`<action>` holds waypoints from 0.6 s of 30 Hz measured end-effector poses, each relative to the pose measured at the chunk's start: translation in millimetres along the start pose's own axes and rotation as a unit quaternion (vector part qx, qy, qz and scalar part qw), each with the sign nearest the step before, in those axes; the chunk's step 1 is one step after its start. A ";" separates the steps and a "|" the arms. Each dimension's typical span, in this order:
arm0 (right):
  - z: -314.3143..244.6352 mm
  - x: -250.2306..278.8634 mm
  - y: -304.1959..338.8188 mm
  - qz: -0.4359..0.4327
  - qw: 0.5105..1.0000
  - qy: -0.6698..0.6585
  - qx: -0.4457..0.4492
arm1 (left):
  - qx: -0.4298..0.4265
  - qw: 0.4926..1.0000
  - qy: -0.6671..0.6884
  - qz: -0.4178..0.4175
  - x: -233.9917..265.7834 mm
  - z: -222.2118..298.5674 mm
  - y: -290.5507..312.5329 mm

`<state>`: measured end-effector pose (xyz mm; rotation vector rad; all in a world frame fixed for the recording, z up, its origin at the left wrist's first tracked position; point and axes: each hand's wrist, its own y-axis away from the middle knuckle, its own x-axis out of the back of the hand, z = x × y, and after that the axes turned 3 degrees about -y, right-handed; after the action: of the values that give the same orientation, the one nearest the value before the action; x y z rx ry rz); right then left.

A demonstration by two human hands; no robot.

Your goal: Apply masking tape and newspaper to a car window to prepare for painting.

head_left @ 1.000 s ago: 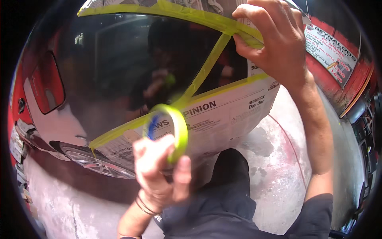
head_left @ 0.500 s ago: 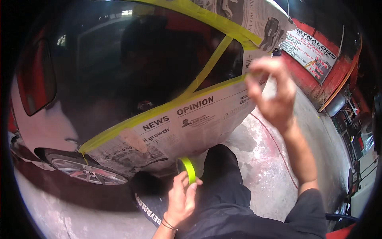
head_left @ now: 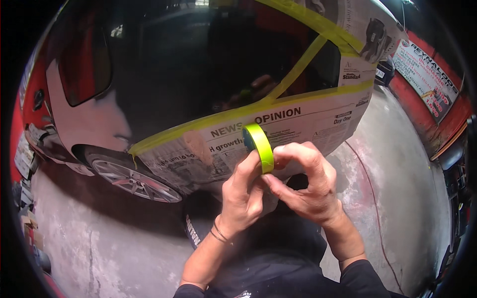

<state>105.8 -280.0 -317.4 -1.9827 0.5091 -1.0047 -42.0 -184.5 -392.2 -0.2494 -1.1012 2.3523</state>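
A roll of yellow-green masking tape stands upright in front of me, its dark inner side turned left. My left hand grips it from below, with fingers partly hidden behind the roll. At the roll's right edge, my right hand is curled, thumb and fingers pinching close to the tape's lower end. Beyond both hands is a car panel covered with newspaper sheets. Strips of the same tape run along the newspaper's upper border and around the dark car window.
A car wheel is at lower left, below a bare grey panel. A thin red hose or cable lies on the concrete floor at right. A printed sign hangs on a red wall; clutter lines the right edge.
My right hand has come down from beside the newspaper to the tape roll. My left hand has raised the roll, and both hands now meet at it. The view has shifted.
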 end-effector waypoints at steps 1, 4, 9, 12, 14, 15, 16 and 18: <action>0.8 1.1 2.8 -0.004 1.000 0.001 -0.007 | 0.001 0.999 -0.033 -0.002 0.8 1.2 2.0; 1.8 2.1 10.6 -0.018 0.999 -0.018 -0.031 | -0.078 0.969 -0.232 -0.028 6.6 5.0 7.1; 2.0 6.9 15.2 -0.003 0.993 -0.113 -0.039 | -0.114 0.929 -0.344 -0.072 9.2 24.5 10.2; 0.8 12.5 20.8 -0.018 0.994 -0.107 -0.025 | -0.114 0.921 -0.364 -0.076 6.7 40.8 13.1; 1.1 15.0 26.6 -0.006 0.982 -0.179 -0.055 | -0.114 0.914 -0.382 -0.076 4.6 50.1 17.2; 0.9 16.0 30.1 0.000 0.970 -0.227 -0.087 | -0.116 0.909 -0.392 -0.077 3.7 53.9 19.3; 3.0 15.3 32.3 0.002 0.971 -0.227 -0.075 | -0.115 0.910 -0.391 -0.079 3.0 56.3 21.0; 5.8 13.0 36.5 -0.015 0.972 -0.229 -0.058 | -0.097 0.900 -0.415 -0.096 1.8 60.1 23.5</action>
<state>118.7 -306.5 -343.4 -2.2432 0.2853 -0.5128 -75.0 -235.6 -370.6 0.8411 -1.6415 2.1801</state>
